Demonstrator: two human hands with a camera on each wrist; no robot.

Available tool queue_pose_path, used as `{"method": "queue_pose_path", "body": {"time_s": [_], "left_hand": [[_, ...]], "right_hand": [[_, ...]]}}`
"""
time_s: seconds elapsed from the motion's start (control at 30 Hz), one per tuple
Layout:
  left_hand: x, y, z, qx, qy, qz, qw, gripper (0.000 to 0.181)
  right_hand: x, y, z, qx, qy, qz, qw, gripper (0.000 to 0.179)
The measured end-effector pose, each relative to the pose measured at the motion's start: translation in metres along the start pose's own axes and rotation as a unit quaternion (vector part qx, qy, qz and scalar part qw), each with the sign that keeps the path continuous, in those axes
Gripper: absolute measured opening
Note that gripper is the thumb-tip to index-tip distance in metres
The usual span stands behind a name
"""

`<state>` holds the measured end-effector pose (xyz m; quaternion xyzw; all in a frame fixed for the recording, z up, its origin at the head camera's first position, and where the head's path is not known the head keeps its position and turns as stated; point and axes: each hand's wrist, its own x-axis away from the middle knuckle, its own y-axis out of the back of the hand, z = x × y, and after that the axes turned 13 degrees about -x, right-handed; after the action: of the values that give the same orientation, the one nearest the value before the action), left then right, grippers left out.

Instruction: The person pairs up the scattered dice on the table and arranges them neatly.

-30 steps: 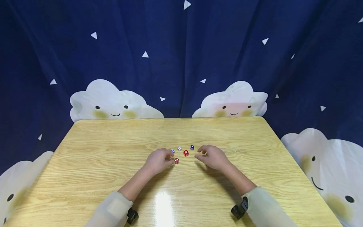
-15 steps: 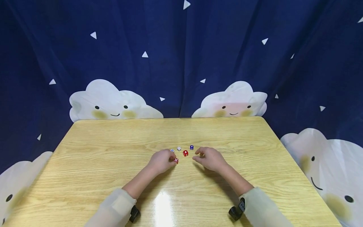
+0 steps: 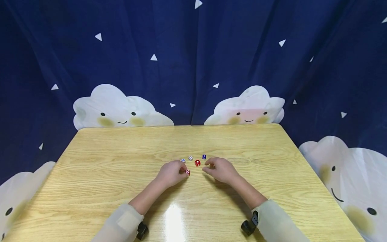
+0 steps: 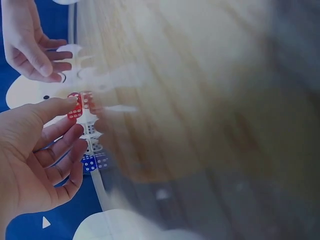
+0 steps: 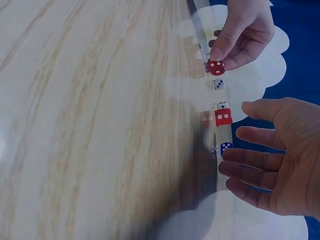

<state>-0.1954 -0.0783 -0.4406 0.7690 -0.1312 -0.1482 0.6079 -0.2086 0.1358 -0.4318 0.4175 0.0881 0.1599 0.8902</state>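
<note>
My left hand [image 3: 171, 173] pinches a small red die [image 3: 187, 172] with white pips between thumb and forefinger, low over the wooden table. In the left wrist view, the thumb lies on that red die [image 4: 75, 107]. Just beyond the fingers is a white die with blue markings [image 3: 183, 160], partly covered by the hand. Beside it lies a white die [image 3: 190, 158]. A second red die [image 3: 198, 163] sits between the two hands. My right hand [image 3: 222, 170] has loosely bent, spread fingers and holds nothing. Nearest its fingertips is a blue die [image 3: 204, 157].
The pale wooden table [image 3: 127, 144] has rounded back corners and a shiny light reflection near the front. A navy curtain [image 3: 181, 67] printed with clouds and triangles hangs behind and at both sides.
My left fingers have closed on the near red die, which has shifted slightly toward me. My right hand has moved a little left, closer to the second red die.
</note>
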Motion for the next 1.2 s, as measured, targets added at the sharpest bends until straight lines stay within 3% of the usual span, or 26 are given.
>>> {"method": "queue_pose_path", "body": {"time_s": [0.63,0.87,1.2], "left_hand": [[0.014,0.004,0.000,-0.020,0.001,-0.025,0.9995,0.016],[0.020,0.003,-0.001,-0.022,-0.010,-0.021,0.9995,0.014],[0.026,0.002,-0.001,-0.024,-0.011,-0.021,0.9994,0.014]], "right_hand": [[0.000,-0.002,0.004,-0.016,0.012,0.006,0.9998,0.027],[-0.001,-0.005,0.005,-0.019,0.005,0.012,0.9997,0.027],[0.000,-0.009,0.011,-0.030,0.028,0.018,0.9990,0.026]]}}
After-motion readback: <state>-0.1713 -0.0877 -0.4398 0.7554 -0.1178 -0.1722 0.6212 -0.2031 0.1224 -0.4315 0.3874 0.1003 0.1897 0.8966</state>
